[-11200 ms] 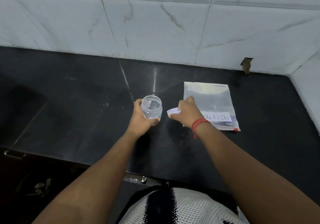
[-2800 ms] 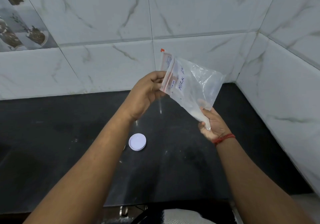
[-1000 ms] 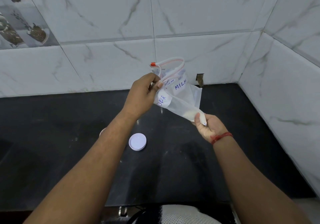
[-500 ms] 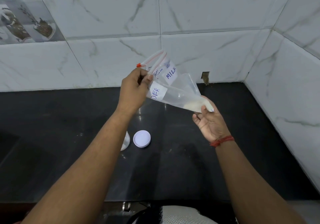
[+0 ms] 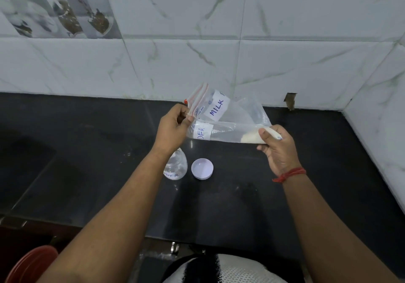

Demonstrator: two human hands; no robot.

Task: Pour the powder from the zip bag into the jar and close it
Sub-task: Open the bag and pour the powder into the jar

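Clear labelled zip bag [image 5: 228, 121] held sideways above the black table [image 5: 87, 151].
Left hand [image 5: 173, 127] pinches its zipper edge; right hand [image 5: 278, 147] pinches the powder-filled corner; clear jar [image 5: 176, 166] and white round lid [image 5: 202, 169] stand below.

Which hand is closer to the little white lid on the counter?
Left. The left hand, pinching the zip bag at its mouth, is up and left of the white lid. The right hand, gripping the powder corner, is farther off to the lid's right.
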